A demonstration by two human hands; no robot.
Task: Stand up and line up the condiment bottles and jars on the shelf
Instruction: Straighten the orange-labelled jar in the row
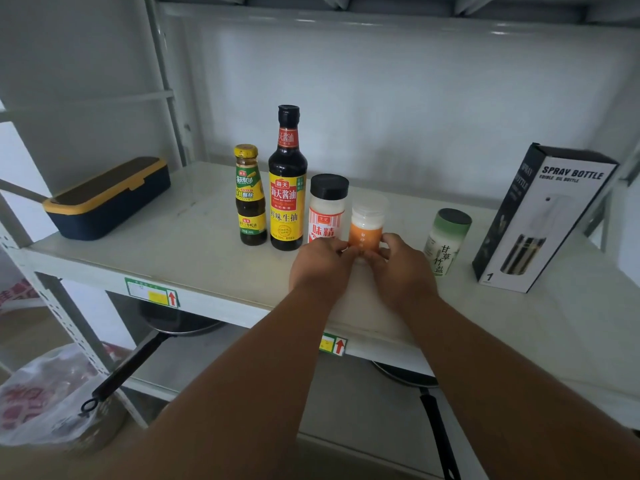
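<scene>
both the left hand and right hand grip the orange-labelled jar at its base, fingers curled, apparently to seat it upright beside the msg jar in the row.

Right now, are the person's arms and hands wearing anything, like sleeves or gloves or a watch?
No. Both forearms are bare as far as the picture shows, with no sleeves in view. The left hand and right hand have no gloves. No watch, bracelet or ring shows on either wrist or on the fingers that can be seen. No marks or tattoos are visible on the arms.
</scene>
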